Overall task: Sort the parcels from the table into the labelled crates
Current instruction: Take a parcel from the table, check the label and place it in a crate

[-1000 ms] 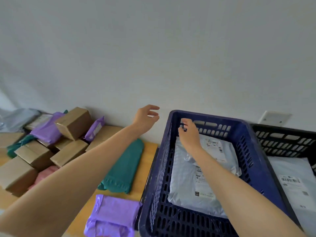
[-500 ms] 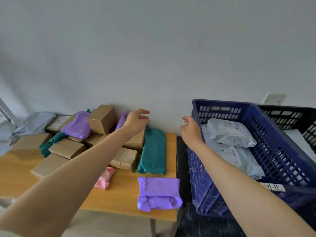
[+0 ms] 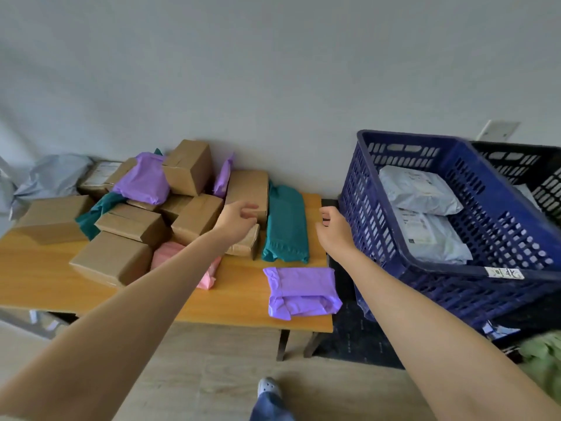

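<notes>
Both hands hover empty, fingers loosely curled, the left hand over the boxes, the right hand beside the teal parcel at twelve o'clock. The blue crate stands at three o'clock. Best grip that parcel flat with both, checking its label.

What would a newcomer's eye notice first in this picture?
Two bare arms reach toward the wooden table, left hand and right hand both empty. A heap of cardboard boxes fills its left side; a blue crate with grey mailers stands at right.
</notes>
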### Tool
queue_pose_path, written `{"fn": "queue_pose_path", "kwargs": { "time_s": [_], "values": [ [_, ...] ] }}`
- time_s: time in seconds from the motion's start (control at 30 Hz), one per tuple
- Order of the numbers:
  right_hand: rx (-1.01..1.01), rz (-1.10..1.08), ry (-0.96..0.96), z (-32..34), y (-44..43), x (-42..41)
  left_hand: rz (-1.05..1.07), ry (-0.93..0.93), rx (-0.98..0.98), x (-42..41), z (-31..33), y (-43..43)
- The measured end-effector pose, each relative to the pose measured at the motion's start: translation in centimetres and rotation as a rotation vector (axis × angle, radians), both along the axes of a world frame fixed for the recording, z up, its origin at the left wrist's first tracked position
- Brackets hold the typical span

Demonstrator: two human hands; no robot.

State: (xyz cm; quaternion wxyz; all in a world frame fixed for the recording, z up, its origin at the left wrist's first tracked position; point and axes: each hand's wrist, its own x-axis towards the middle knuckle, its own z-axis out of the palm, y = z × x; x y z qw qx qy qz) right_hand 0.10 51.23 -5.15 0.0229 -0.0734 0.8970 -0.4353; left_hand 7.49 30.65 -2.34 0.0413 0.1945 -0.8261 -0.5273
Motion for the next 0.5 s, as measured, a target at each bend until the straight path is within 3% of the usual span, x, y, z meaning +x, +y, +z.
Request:
{"fn": "queue_pose_path", "kwargs": {
  "time_s": [0.5],
  "values": [
    [0.047, 0.021, -0.286, -9.9, -2.8, -6.1, -0.028, -0.281, 0.019, -7.8, -9.1, -2.1]
  ]
}}
